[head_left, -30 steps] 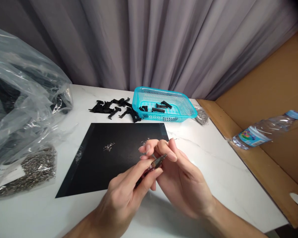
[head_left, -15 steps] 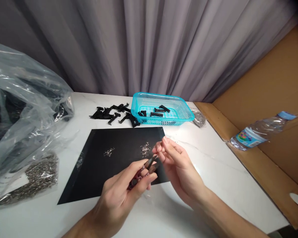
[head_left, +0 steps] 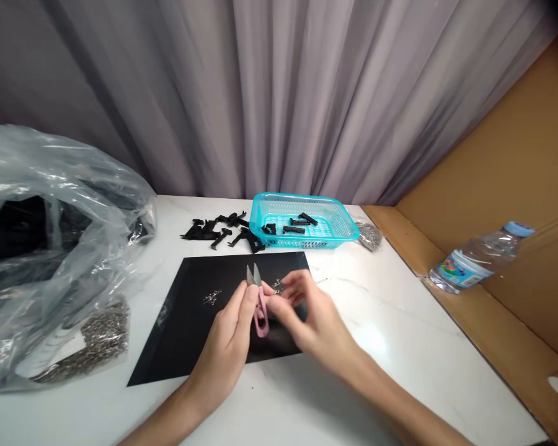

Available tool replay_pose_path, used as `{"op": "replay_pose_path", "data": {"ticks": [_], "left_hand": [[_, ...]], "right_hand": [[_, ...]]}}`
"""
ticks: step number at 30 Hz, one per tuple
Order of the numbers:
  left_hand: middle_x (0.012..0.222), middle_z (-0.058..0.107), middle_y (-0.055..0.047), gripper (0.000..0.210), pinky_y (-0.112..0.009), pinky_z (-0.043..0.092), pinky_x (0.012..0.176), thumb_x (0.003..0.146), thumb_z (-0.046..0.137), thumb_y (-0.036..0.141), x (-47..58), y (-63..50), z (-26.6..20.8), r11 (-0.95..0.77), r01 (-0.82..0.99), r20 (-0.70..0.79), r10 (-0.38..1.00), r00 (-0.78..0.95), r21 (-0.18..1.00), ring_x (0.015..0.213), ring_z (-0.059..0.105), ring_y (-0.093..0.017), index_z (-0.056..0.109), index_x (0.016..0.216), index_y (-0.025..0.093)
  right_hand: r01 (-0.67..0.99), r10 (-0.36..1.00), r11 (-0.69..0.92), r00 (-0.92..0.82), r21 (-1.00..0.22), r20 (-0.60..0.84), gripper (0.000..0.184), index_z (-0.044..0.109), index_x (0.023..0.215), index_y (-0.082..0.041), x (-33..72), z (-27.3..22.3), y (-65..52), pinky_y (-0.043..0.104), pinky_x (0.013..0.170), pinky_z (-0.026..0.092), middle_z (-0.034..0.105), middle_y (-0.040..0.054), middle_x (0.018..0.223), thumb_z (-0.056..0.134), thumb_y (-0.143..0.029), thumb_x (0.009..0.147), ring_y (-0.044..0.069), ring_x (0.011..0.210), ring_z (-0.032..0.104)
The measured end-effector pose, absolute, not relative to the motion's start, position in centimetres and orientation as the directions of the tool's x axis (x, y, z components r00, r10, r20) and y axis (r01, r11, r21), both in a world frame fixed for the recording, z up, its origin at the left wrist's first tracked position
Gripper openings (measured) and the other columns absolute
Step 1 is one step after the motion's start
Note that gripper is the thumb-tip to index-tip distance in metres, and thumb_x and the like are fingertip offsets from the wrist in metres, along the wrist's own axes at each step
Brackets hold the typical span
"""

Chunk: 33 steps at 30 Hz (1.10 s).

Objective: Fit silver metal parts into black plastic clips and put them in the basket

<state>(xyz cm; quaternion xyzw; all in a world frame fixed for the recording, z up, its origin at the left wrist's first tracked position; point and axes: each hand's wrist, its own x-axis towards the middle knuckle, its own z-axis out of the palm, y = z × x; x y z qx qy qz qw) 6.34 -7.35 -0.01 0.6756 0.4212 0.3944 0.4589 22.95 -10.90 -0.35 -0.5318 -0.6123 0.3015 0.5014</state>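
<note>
Over the black mat (head_left: 177, 322), my left hand (head_left: 230, 337) is closed on a pair of pink-handled thread snips (head_left: 261, 310). The snips' two pointed blades stand apart and aim toward the far side of the table. Close beside the handle is my right hand (head_left: 307, 310), its thumb and curved fingers apart; whether the thumb touches the snips I cannot tell. Small silvery metal pieces (head_left: 211, 297) lie in a loose cluster on the mat's left part. Another cluster of silvery pieces (head_left: 277, 285) shows partly between my hands.
Behind the mat stands a turquoise basket (head_left: 348, 234) with several black plastic parts inside. More black parts (head_left: 204, 230) lie left of it. A large clear bag (head_left: 74, 167) and a bag of metal pieces (head_left: 105, 334) occupy the left. A water bottle (head_left: 465, 269) leans at right.
The snips have turned from pointing at my right hand to pointing away from me. My right hand has opened from a pinch near the blade tips and moved beside the handle.
</note>
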Motion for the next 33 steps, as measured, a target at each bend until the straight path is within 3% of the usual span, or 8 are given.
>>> {"op": "replay_pose_path", "data": {"ticks": [5, 10, 13, 15, 18, 23, 29, 33], "left_hand": [[0.097, 0.068, -0.005, 0.041, -0.026, 0.053, 0.071, 0.1, 0.053, 0.057, 6.0, -6.3, 0.3, -0.2, 0.141, 0.147, 0.936, 0.321, 0.97, 0.087, 0.063, -0.02, 0.074, 0.095, 0.023], [0.113, 0.067, -0.008, 0.046, -0.027, 0.05, 0.055, 0.095, 0.057, 0.062, 5.9, -5.9, -0.7, -0.117, 0.179, 0.048, 0.936, 0.349, 0.977, 0.082, 0.066, -0.021, 0.077, 0.09, 0.021], [0.109, 0.071, -0.008, 0.038, -0.033, 0.056, 0.079, 0.093, 0.061, 0.056, 5.3, -5.3, -1.3, -0.247, 0.265, 0.163, 0.939, 0.302, 0.932, 0.097, 0.068, -0.024, 0.079, 0.099, 0.023], [0.103, 0.072, -0.004, 0.034, -0.033, 0.054, 0.08, 0.093, 0.064, 0.052, 4.5, -4.7, -1.1, -0.343, 0.365, 0.253, 0.929, 0.271, 0.865, 0.091, 0.067, -0.022, 0.076, 0.111, 0.026], [0.092, 0.071, -0.001, 0.025, -0.034, 0.049, 0.084, 0.1, 0.058, 0.043, 2.8, -3.2, 0.1, -0.546, 0.51, 0.445, 0.837, 0.317, 0.664, 0.085, 0.064, -0.02, 0.071, 0.09, 0.024], [0.072, 0.065, 0.0, 0.047, -0.037, 0.046, 0.085, 0.107, 0.041, 0.044, -0.2, 0.3, 1.0, -0.579, 0.648, 0.507, 0.798, 0.325, 0.495, 0.074, 0.063, -0.021, 0.055, 0.067, 0.023], [0.101, 0.072, -0.009, 0.035, -0.043, 0.05, 0.095, 0.106, 0.031, 0.033, -2.9, 4.8, -1.6, -0.544, 0.713, 0.501, 0.809, 0.307, 0.443, 0.098, 0.067, -0.028, 0.063, 0.109, 0.021], [0.118, 0.07, -0.015, 0.035, -0.052, 0.047, 0.103, 0.103, 0.037, 0.033, -3.1, 5.8, -2.7, -0.551, 0.728, 0.495, 0.803, 0.332, 0.407, 0.11, 0.062, -0.033, 0.065, 0.117, 0.017]], "right_hand": [[0.044, 0.983, 0.179, -0.057, -0.983, 0.177, 0.052, 0.04, 0.137, -0.025, 20.5, -2.7, -11.3, 0.036, 0.08, 0.059, 0.07, -0.001, 0.086, 0.069, -0.039, 0.096, 0.019, 0.081, 0.071], [-0.201, 0.962, 0.011, -0.263, -0.98, 0.065, 0.037, 0.061, 0.099, -0.019, 20.1, -2.4, -10.8, 0.027, 0.069, 0.056, 0.064, 0.0015, 0.083, 0.062, -0.056, 0.098, 0.013, 0.07, 0.063], [-0.008, 0.972, 0.051, -0.231, -0.999, 0.052, 0.044, 0.06, 0.091, -0.019, 21.7, -1.6, -10.2, 0.026, 0.06, 0.05, 0.064, 0.0013, 0.08, 0.053, -0.062, 0.1, 0.011, 0.058, 0.055], [0.332, 0.99, 0.124, -0.105, -0.935, 0.094, 0.042, 0.059, 0.09, -0.021, 23.9, -0.9, -9.7, 0.026, 0.06, 0.044, 0.067, 0.0027, 0.082, 0.044, -0.056, 0.105, 0.014, 0.062, 0.057], [0.852, 0.988, 0.041, 0.043, -0.522, 0.149, 0.04, 0.052, 0.076, -0.022, 28.3, 0.2, -9.2, 0.028, 0.059, 0.032, 0.059, 0.0007, 0.065, 0.04, -0.047, 0.106, 0.016, 0.057, 0.052], [0.948, 0.998, -0.047, 0.054, -0.315, 0.016, 0.045, 0.049, 0.073, -0.024, 35.3, -0.1, -8.6, 0.029, 0.06, 0.03, 0.063, 0.0029, 0.068, 0.032, -0.046, 0.108, 0.019, 0.061, 0.055], [0.972, 0.985, -0.173, 0.169, -0.161, -0.041, 0.048, 0.063, 0.074, -0.022, 36.6, -2.0, -7.8, 0.03, 0.061, 0.034, 0.067, 0.0073, 0.068, 0.035, -0.038, 0.109, 0.02, 0.063, 0.061], [0.965, 0.968, -0.25, 0.249, -0.086, -0.019, 0.048, 0.072, 0.083, -0.018, 35.4, -2.5, -7.5, 0.031, 0.06, 0.033, 0.072, 0.0141, 0.077, 0.035, -0.035, 0.109, 0.024, 0.068, 0.067]]}}
